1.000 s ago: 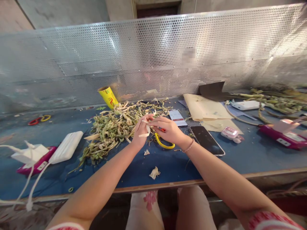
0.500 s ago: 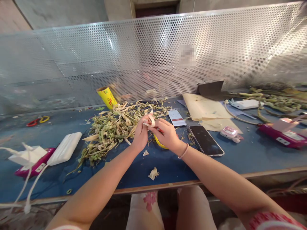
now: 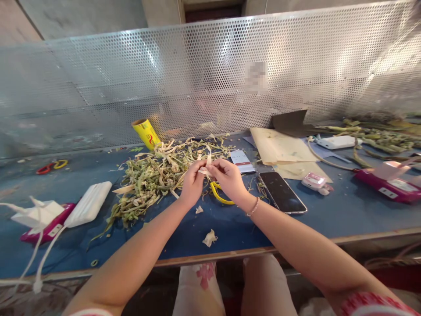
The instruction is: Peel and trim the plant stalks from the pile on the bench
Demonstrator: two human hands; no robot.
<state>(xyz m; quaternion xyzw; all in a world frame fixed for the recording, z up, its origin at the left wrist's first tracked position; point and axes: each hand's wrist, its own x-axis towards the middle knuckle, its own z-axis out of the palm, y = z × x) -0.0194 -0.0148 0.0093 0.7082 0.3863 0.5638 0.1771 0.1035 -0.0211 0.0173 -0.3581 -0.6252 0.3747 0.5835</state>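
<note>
My left hand [image 3: 192, 182] is closed, its fingertips pinching a pale, curled strip of dry plant [image 3: 209, 156]. Facing it, my right hand [image 3: 228, 177] grips the same strip between thumb and fingers, so the two hands almost touch. Part of the strip is hidden by the fingers. Just below the right hand lies a yellow loop handle [image 3: 219, 195], whose other end is covered by that hand. A heap of dried green and straw-coloured plant stalks [image 3: 141, 186] spreads behind and left of my hands. Two pale scraps [image 3: 209, 238] lie nearer the table edge.
A yellow tube [image 3: 146, 133] leans behind the heap. To the right lie a lit phone [image 3: 242, 161], a dark phone [image 3: 283, 193], brown paper [image 3: 279, 147] and a pink case [image 3: 314, 181]. Left are a white power bank [image 3: 88, 204] and red-and-yellow scissors [image 3: 51, 166]. A perforated metal panel [image 3: 131, 87] closes the back.
The pale strip was looped round my fingers and now stands up between the fingertips. My right hand has lifted slightly, showing more of the yellow handle.
</note>
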